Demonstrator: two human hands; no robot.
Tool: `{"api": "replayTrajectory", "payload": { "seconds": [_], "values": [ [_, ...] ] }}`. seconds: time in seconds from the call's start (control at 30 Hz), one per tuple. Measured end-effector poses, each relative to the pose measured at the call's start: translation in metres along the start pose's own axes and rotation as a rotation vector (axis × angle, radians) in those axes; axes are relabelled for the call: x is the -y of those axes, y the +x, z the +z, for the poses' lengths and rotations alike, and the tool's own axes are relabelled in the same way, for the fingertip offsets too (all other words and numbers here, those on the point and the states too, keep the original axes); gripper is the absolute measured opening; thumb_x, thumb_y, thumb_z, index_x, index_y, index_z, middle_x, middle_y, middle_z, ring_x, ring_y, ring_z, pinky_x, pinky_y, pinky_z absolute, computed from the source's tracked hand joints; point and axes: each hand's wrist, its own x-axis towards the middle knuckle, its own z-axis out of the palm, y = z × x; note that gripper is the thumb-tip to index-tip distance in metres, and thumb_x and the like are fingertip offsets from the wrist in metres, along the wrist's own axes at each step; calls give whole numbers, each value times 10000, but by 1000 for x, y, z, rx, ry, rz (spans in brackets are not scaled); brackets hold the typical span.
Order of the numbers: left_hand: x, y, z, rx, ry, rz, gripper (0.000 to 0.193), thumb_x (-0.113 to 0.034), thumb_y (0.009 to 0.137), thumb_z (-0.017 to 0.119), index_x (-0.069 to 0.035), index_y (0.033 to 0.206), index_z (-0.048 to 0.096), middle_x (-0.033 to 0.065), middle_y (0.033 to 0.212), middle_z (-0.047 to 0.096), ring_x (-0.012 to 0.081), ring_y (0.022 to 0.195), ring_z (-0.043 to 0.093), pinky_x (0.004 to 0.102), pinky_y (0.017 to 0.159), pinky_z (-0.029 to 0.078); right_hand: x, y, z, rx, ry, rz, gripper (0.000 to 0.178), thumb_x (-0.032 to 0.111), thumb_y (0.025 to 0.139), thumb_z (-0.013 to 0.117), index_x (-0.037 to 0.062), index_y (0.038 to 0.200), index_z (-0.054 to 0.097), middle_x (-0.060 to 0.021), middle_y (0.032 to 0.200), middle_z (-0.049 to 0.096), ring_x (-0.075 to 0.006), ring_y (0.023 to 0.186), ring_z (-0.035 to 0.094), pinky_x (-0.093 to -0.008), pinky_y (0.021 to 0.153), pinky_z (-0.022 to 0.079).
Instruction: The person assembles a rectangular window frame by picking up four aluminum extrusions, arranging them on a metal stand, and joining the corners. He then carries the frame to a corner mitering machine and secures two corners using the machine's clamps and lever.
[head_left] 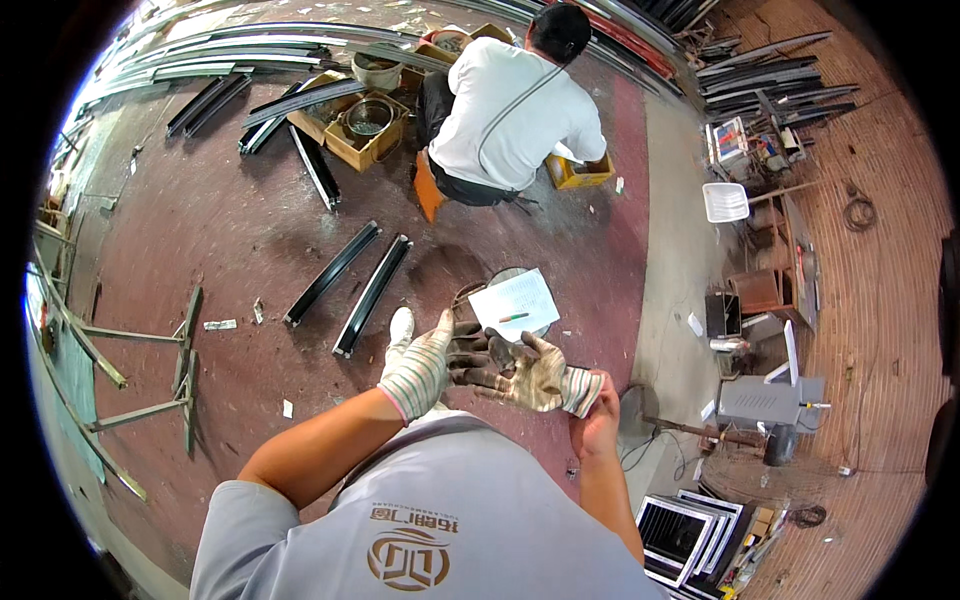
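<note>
My left hand [424, 362] wears a striped work glove with dark, soiled fingers. Its fingers are stretched out and spread, thumb up, and they reach the fingers of a second glove. That glove [536, 378] is a matching striped one with a dark, dirty palm. My bare right hand [597, 418] grips its striped cuff, and the glove's fingers point toward my left hand. Whether the two gloves touch or only overlap in view is hard to tell. Just beyond them lies a white sheet of paper [530, 292] with a pen [514, 317] on it, on a round stool-like surface.
Two dark metal profiles [372, 294] lie on the reddish floor ahead. A person in a white shirt [520, 115] sits beyond, beside yellow boxes [365, 150] with pots. Long profiles [250, 45] line the back. At right stand a white basin [726, 202] and stacked frames [682, 535].
</note>
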Motion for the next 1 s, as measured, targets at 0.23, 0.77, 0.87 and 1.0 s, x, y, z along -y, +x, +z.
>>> {"api": "replayTrajectory", "payload": {
  "seconds": [0.23,0.77,0.87,1.0],
  "values": [
    [20,-14,1,100,586,212,509,-459,958,706,-22,1217,665,133,1183,692,192,1065,646,322,991,502,-12,-3,48,1,-207,-8,123,87,1048,583,31,1153,555,-46,1024,641,-107,897,618,-258,821,521],
    [15,-21,7,61,1612,330,512,-473,1010,491,-43,947,762,231,817,713,429,810,697,499,760,543,-29,-8,50,408,-994,-214,257,-86,901,569,16,1123,646,-121,942,694,-206,833,693,-320,732,545],
    [22,-10,10,79,1666,330,528,-458,1024,457,-34,943,762,235,798,705,432,784,694,508,744,543,-25,-2,55,417,-1207,-179,202,-59,843,586,-9,1006,694,-191,928,707,-307,828,712,-377,745,552],
    [44,-6,24,100,1756,441,509,-409,1031,447,-18,915,751,218,799,715,412,742,700,518,724,543,-48,-1,39,552,-1654,178,259,130,958,497,5,1077,690,-285,1026,683,-485,959,656,-521,811,524]
  ]
}}
